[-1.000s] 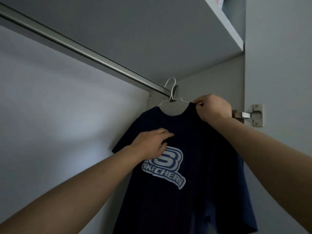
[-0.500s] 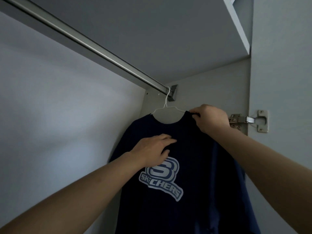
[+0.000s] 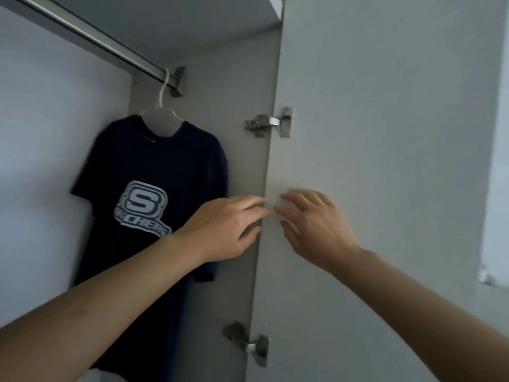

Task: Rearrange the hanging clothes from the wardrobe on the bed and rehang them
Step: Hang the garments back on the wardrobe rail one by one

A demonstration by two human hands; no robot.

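Note:
A dark navy T-shirt [image 3: 137, 161] with a pale printed logo hangs on a white hanger [image 3: 161, 106], hooked over the metal wardrobe rail [image 3: 91, 41] at its right end. Neither hand touches the shirt. My left hand [image 3: 225, 227] hovers to the right of the shirt with fingers stretched out, holding nothing. My right hand [image 3: 311, 224] is beside it, in front of the wardrobe door edge, fingers spread and empty. The fingertips of both hands nearly meet.
The open wardrobe door [image 3: 371, 161] fills the right half of the view, fixed by an upper hinge [image 3: 271, 122] and a lower hinge [image 3: 248, 343]. A shelf edge [image 3: 275, 6] sits overhead. The white back wall [image 3: 41, 133] is behind the rail.
Both hands have let go of the shirt and hanger and drawn back to the right, lower down. The shirt now hangs by itself on the rail. The view has swung right.

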